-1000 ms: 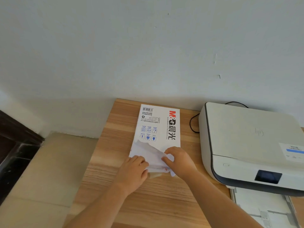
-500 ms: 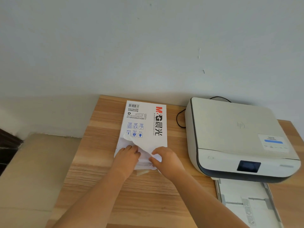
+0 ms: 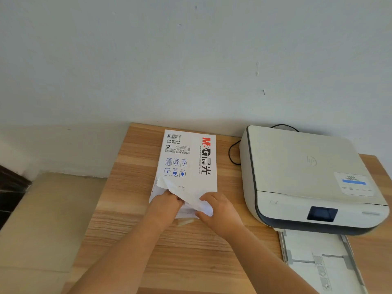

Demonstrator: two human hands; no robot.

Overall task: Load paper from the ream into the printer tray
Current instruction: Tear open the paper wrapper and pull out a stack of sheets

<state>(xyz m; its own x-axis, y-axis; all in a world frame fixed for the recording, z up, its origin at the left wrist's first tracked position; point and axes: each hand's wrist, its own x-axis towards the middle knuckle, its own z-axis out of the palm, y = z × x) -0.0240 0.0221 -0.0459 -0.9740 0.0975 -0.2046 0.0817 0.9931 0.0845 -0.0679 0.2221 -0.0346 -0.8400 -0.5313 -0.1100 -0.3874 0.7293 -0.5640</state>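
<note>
A white paper ream [image 3: 191,158] with red and black lettering lies flat on the wooden table [image 3: 127,219], its near end torn open. My left hand [image 3: 164,205] reaches into the opened end under the loose wrapper flap [image 3: 186,193]. My right hand [image 3: 218,209] pinches that flap and the wrapper's right corner. The white printer [image 3: 301,172] stands to the right, with its pulled-out paper tray [image 3: 318,257] in front of it, holding no loose sheets that I can see.
A black cable [image 3: 232,153] loops between the ream and the printer at the back. The wall rises right behind the table. A beige surface [image 3: 42,219] lies lower to the left of the table edge.
The wrapper flap has been lifted and pulled back farther from the ream's near end. Both hands stay at that end; the camera view has shifted slightly.
</note>
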